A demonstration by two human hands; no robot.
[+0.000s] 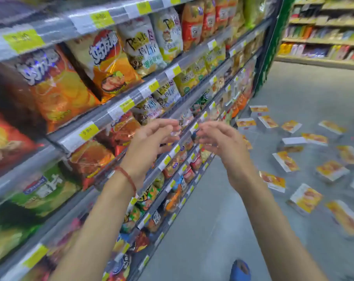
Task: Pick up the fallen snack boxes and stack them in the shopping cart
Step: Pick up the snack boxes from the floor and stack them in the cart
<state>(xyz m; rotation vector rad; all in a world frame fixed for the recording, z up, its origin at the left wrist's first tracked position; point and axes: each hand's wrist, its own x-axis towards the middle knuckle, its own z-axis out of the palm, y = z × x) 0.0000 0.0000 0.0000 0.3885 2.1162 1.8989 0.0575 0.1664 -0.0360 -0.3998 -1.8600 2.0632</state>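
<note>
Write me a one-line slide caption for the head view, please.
Left hand and right hand hover empty before the snack shelves; fallen snack boxes lie scattered on the floor to the right.

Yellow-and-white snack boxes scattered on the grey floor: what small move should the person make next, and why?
Probably step to the right and lower the right hand toward the nearest yellow-and-white snack box. Both it and the left hand are raised, open and empty, in front of the snack shelf, while the boxes lie on the grey floor further ahead.
</note>
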